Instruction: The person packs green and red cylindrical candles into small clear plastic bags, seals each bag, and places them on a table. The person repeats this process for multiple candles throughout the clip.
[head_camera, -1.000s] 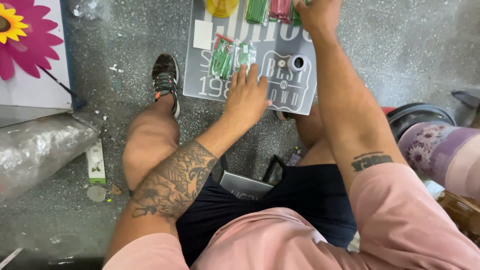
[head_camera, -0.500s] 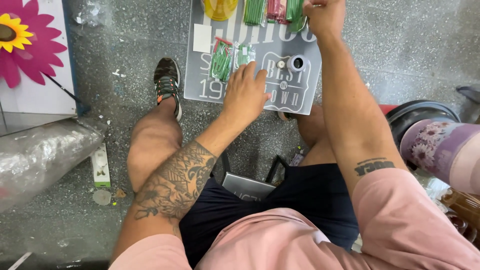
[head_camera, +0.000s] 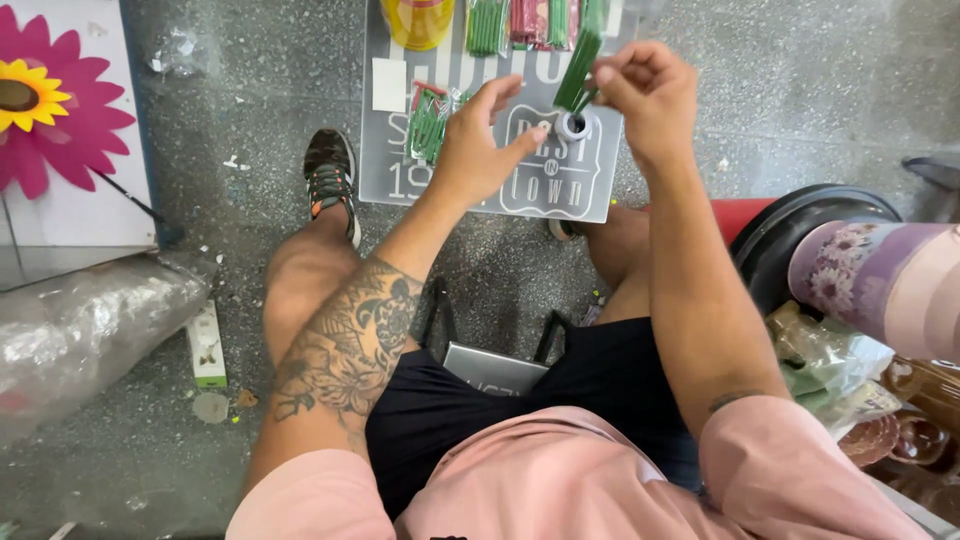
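Right hand (head_camera: 645, 95) pinches a bundle of thin green strips (head_camera: 578, 72) over the small white tape roll (head_camera: 573, 125); left hand (head_camera: 478, 150), open, probably steadies it on the grey sign board (head_camera: 470, 190). Loose pinch, strips scatter.

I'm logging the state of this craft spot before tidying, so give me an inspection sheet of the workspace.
Surface: speckled grey floor, with a grey lettered board lying on it as the work surface.
Job's things: green strip pinched in the right hand; small grey spool on the board just below it; left hand hovers beside the spool.
Clutter: packets of green sticks, yellow cup, small white box on the floor.
Grippers: both hands bare; right closed on the strip, left open.
Cables: nothing seen.
Surroundings: pink paper flower, clear plastic wrap, floral roll, black bin.
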